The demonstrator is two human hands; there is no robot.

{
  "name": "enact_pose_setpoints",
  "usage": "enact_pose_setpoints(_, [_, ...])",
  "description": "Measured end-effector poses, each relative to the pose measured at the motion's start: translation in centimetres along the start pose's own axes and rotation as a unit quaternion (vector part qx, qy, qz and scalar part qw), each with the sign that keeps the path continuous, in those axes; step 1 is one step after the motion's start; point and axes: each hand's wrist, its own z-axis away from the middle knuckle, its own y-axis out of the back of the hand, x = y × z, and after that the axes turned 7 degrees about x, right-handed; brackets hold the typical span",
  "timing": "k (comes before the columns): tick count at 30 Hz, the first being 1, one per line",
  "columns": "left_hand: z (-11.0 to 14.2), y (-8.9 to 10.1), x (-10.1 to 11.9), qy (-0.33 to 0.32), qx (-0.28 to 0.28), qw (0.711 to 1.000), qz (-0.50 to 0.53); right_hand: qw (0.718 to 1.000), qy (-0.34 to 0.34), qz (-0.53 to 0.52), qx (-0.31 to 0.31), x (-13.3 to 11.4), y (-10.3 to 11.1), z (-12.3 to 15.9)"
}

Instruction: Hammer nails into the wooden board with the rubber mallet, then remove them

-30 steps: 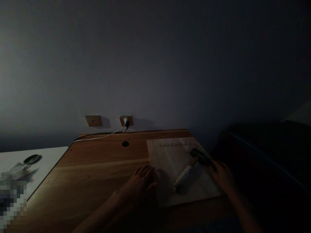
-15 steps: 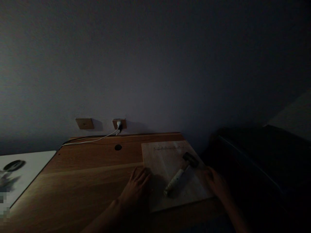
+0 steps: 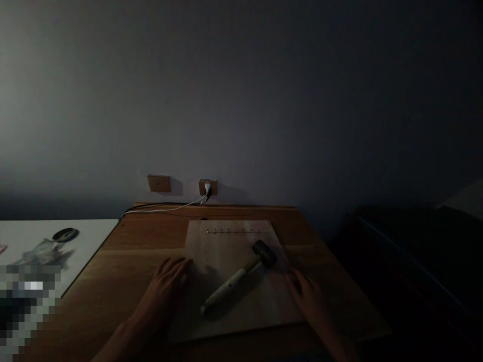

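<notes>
Flanking the board [image 3: 222, 256], left hand [image 3: 166, 279] and right hand [image 3: 307, 291] meet its edges, each grip too dark to judge; a hammer [image 3: 229, 287] slants atop, near left to far right.

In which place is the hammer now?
In the head view's lower centre, the hammer lies on the pale board, between the left hand and right hand.

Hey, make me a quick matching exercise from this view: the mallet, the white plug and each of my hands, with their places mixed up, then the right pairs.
1. mallet
2. left hand
3. white plug
4. right hand

A. at the right edge of the wooden board
B. in the wall socket
C. at the board's left edge
D. lying on the board

Pairs: 1-D, 2-C, 3-B, 4-A
</notes>
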Motion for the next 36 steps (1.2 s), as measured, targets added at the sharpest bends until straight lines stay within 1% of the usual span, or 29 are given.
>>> enact_pose_setpoints(2, [1.1, 0.6, -1.7, 0.020, 0.020, 1.000, -0.002, 0.999, 0.036, -0.007, 0.026, -1.5, -0.7, 0.4])
enact_pose_setpoints(4, [1.9, 1.0, -2.7, 0.032, 0.040, 0.999, -0.004, 0.997, 0.068, -0.030, 0.018, -2.3, -1.1, 0.6])
enact_pose_setpoints(7, [2.1, 1.4, -3.1, 0.039, 0.053, 0.998, -0.009, 0.994, 0.091, -0.054, -0.018, -2.8, -1.3, 0.7])
enact_pose_setpoints(9, [1.5, 1.7, -3.0, 0.043, 0.032, 0.999, -0.006, 0.994, 0.098, -0.052, -0.025, -2.7, -1.3, 0.7])
enact_pose_setpoints(12, [-1.0, 2.2, -2.8, 0.064, -0.020, 0.998, 0.004, 0.993, 0.101, -0.048, -0.026, -2.3, -1.5, 0.3])
enact_pose_setpoints(15, [-5.0, 2.5, -3.3, 0.085, -0.042, 0.995, 0.016, 0.996, 0.070, -0.051, -0.037, -2.4, -1.6, -1.1])
enact_pose_setpoints(16, [-6.5, 2.5, -3.6, 0.079, -0.047, 0.996, 0.014, 0.996, 0.057, -0.050, -0.042, -2.6, -1.6, -1.9])
enact_pose_setpoints(18, [-9.4, 2.3, -4.3, 0.055, -0.083, 0.995, 0.014, 0.997, 0.041, -0.046, -0.053, -3.4, -1.7, -3.9])
enact_pose_setpoints(20, [-11.9, 1.8, -5.0, 0.032, -0.135, 0.990, 0.010, 0.997, 0.029, -0.047, -0.050, -4.6, -2.0, -6.4])
enact_pose_setpoints(22, [-13.7, 1.1, -5.5, 0.023, -0.179, 0.984, 0.015, 0.994, 0.028, -0.058, -0.087, -5.9, -2.7, -9.1])
enact_pose_setpoints(23, [-14.3, 0.7, -5.8, 0.021, -0.193, 0.981, 0.022, 0.991, 0.028, -0.060, -0.116, -6.5, -3.2, -10.4])
enact_pose_setpoints(26, [-15.3, -0.3, -6.2, 0.012, -0.206, 0.977, 0.044, 0.988, 0.026, -0.061, -0.138, -8.0, -5.4, -13.8])
enact_pose_setpoints(28, [-15.6, -0.5, -6.4, 0.007, -0.203, 0.978, 0.050, 0.985, 0.024, -0.067, -0.157, -8.8, -7.0, -15.2])
enact_pose_setpoints(30, [-15.7, -0.4, -6.5, 0.004, -0.199, 0.978, 0.054, 0.981, 0.021, -0.080, -0.178, -9.5, -8.4, -16.0])
enact_pose_setpoints(32, [-15.8, -0.2, -6.5, -0.004, -0.201, 0.978, 0.060, 0.975, 0.013, -0.103, -0.194, -10.0, -9.3, -16.4])
enact_pose_setpoints(36, [-15.8, -0.3, -6.4, -0.005, -0.202, 0.977, 0.071, 0.963, -0.022, -0.182, -0.195, -10.3, -9.7, -16.7])
